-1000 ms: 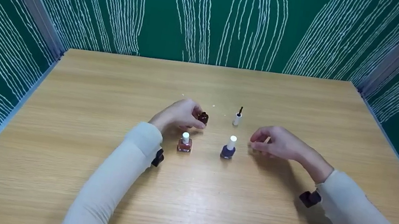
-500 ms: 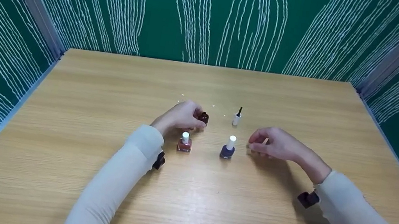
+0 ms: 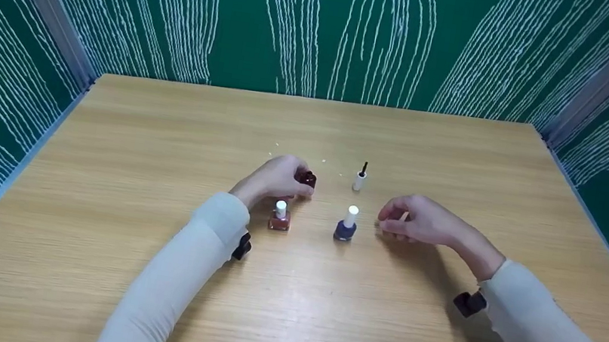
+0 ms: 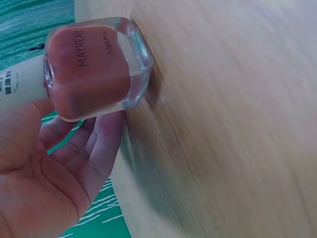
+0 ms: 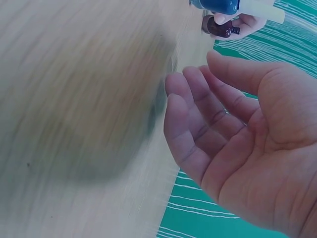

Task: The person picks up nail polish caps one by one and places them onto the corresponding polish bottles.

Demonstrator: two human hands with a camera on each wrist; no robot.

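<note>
My left hand [image 3: 279, 175] grips a small dark red nail polish bottle [image 3: 308, 179], which has no cap on its neck. Right of it, a white cap [image 3: 360, 180] stands on the table with its dark brush pointing up. In front of the left hand is a capped pinkish-red nail polish bottle [image 3: 279, 220], large in the left wrist view and hiding part of that hand. A dark blue nail polish bottle [image 3: 345, 229] with a white cap stands upright in the middle. To its right, my right hand [image 3: 421, 220] is low over the table, fingers loosely bent, holding nothing.
The wooden table [image 3: 283, 313] carries a few tiny pale specks behind the bottles. Green walls [image 3: 243, 17] with white line patterns close off the back and both sides. A dark wrist camera [image 3: 469, 304] hangs below the right cuff.
Almost everything stays as it was. The left hand keeps its hold on the dark red nail polish bottle, and the right hand shifts barely to the left.
</note>
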